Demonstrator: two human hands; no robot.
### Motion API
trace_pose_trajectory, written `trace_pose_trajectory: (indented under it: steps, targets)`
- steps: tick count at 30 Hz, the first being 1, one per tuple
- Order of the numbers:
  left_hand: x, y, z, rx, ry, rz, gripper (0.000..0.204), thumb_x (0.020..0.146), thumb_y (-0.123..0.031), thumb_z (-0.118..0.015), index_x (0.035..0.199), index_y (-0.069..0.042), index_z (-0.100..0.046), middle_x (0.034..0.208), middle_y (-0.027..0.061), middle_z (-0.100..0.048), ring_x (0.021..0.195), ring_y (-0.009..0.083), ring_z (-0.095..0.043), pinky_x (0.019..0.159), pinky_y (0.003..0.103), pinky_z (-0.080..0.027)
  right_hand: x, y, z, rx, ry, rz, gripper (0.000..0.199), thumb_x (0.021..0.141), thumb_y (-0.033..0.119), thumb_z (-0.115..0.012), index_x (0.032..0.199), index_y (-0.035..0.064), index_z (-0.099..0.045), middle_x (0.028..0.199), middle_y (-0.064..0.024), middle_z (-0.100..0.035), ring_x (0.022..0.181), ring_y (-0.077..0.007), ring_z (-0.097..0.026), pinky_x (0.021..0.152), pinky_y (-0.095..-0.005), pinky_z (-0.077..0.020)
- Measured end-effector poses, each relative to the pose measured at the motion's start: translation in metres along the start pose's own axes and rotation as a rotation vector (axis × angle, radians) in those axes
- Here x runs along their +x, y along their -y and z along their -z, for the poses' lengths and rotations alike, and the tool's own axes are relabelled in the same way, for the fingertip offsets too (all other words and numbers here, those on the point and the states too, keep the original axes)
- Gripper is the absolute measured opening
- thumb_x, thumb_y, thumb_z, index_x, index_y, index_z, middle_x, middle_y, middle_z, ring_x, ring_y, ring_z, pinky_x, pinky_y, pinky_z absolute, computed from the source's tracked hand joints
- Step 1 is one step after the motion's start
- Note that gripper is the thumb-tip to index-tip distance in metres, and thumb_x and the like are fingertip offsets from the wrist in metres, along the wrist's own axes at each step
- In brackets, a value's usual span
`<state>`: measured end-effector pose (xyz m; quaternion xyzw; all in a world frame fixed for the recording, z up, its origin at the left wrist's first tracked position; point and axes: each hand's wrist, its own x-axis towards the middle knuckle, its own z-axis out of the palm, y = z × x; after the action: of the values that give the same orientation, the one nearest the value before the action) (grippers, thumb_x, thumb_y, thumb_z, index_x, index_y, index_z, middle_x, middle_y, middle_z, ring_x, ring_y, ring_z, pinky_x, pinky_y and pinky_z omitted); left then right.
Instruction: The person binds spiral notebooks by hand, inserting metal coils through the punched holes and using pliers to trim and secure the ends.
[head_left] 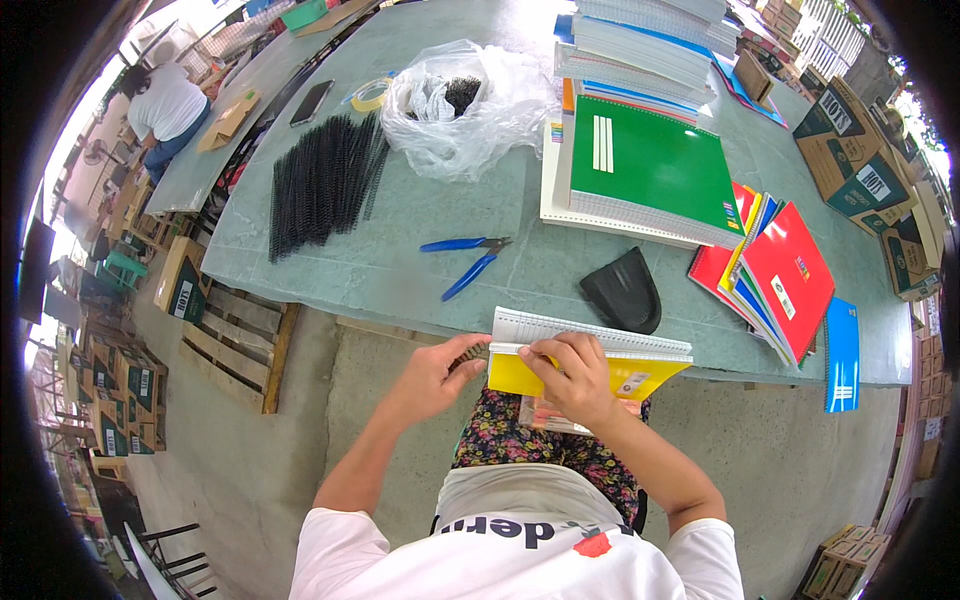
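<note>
A yellow-covered notebook [512, 376] with a row of punched holes lies at the table's near edge, its white pages facing up. My right hand [575, 375] is closed on it, fingers on the pages and cover. My left hand [432, 380] pinches a dark spiral binding coil [471, 353] at the notebook's left end; how far the coil enters the holes is too small to tell. Beyond the notebook lie blue-handled cutting pliers [468, 262] with their handles apart, and a black scoop-shaped piece [624, 290].
Many black coils [325, 180] lie at the left, near a phone [311, 103], a tape roll [370, 95] and a plastic bag [465, 115] holding more coils. Green [655, 160], red [790, 275] and blue notebooks [842, 350] lie rightward. A person [167, 108] bends at the far left.
</note>
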<state>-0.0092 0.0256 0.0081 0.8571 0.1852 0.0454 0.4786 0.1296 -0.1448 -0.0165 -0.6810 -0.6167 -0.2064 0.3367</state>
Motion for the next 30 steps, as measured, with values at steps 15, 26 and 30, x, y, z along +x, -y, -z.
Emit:
trace_pose_trajectory:
  steps: [15, 26, 30]
  targets:
    - [0.051, -0.022, 0.023, -0.027, 0.198, 0.021, 0.022, 0.077, -0.022, -0.070, 0.080, -0.001, -0.067, 0.072, 0.0044, -0.065, 0.067, 0.0104, -0.057, 0.064, 0.027, -0.046, -0.003, 0.002, -0.001, 0.049, 0.033, -0.139, 0.042, 0.064, 0.008, -0.058, 0.106, 0.0015, -0.060, 0.088, -0.0060, -0.054, 0.078, -0.0219, -0.052, 0.068, -0.0335, -0.0452]
    - [0.063, -0.018, 0.016, -0.022, 0.302, -0.017, 0.024, 0.073, -0.025, -0.071, 0.079, -0.002, -0.067, 0.069, 0.0086, -0.065, 0.063, 0.0129, -0.058, 0.060, 0.029, -0.046, -0.007, 0.003, 0.006, 0.057, 0.076, -0.063, 0.047, 0.060, 0.010, -0.058, 0.107, 0.0018, -0.061, 0.091, -0.0058, -0.053, 0.081, -0.0222, -0.053, 0.071, -0.0346, -0.0451]
    - [0.066, -0.020, 0.018, 0.046, 0.338, 0.029, 0.018, 0.075, -0.020, -0.070, 0.078, -0.002, -0.067, 0.070, 0.0052, -0.065, 0.067, 0.0108, -0.058, 0.066, 0.027, -0.047, -0.006, 0.002, 0.007, 0.084, 0.063, -0.050, 0.045, 0.060, 0.010, -0.058, 0.105, 0.0020, -0.062, 0.091, -0.0059, -0.053, 0.083, -0.0227, -0.053, 0.072, -0.0344, -0.0447]
